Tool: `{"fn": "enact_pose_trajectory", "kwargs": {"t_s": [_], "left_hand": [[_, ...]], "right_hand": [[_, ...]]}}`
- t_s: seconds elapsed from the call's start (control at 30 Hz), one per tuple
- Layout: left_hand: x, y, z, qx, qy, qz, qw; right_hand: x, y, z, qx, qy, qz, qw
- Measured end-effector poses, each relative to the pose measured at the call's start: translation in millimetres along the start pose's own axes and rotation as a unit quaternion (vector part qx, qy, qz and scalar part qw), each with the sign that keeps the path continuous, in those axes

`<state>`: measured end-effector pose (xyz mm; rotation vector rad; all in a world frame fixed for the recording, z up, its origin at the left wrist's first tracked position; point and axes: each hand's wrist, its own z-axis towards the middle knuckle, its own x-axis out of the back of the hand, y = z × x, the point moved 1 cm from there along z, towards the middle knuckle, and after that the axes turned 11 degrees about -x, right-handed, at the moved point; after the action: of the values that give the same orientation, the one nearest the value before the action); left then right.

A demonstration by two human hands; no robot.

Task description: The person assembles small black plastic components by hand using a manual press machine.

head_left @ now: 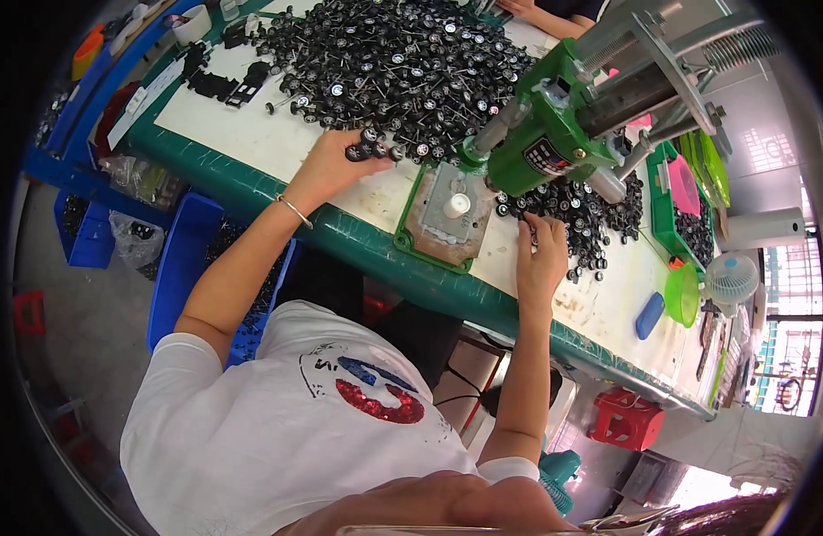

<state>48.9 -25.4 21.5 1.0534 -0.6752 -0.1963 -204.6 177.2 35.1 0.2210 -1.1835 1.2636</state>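
Note:
My left hand is closed around several small black toy wheels with silvery hubs, at the front edge of a big heap of wheels on thin metal axles. To the right, my right hand has its fingers pinched together beside a second heap of loose wheels; a small dark wheel shows at its fingers. Between my hands lies the base plate of a green press. A round white fixture stands on that plate, with no hand touching it.
Black plastic chassis parts lie at the far left of the table. Another person's arm reaches in at the back. At right are a green crate, a light-green basket and a small fan. Blue bins stand below left.

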Motion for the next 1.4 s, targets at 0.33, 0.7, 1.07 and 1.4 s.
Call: {"fn": "enact_pose_trajectory", "kwargs": {"t_s": [0.33, 0.7, 1.07, 1.4], "left_hand": [[-39.8, 30.5, 1.6, 0.012, -0.056, -0.299, 0.953], [-58.2, 46.3, 9.4, -0.042, -0.089, -0.239, 0.966], [-69.0, 49.2, 18.1, -0.045, -0.066, -0.288, 0.954], [-69.0, 52.8, 20.6, -0.059, -0.094, -0.319, 0.941]], "right_hand": [[-11.8, -80.1, 1.9, -0.002, -0.161, 0.241, 0.957], [-19.8, -68.1, 4.9, -0.086, -0.196, 0.294, 0.931], [45.6, -35.2, 68.8, -0.162, -0.017, 0.483, 0.86], [112.9, -104.0, 183.4, -0.051, -0.137, 0.674, 0.724]]}}
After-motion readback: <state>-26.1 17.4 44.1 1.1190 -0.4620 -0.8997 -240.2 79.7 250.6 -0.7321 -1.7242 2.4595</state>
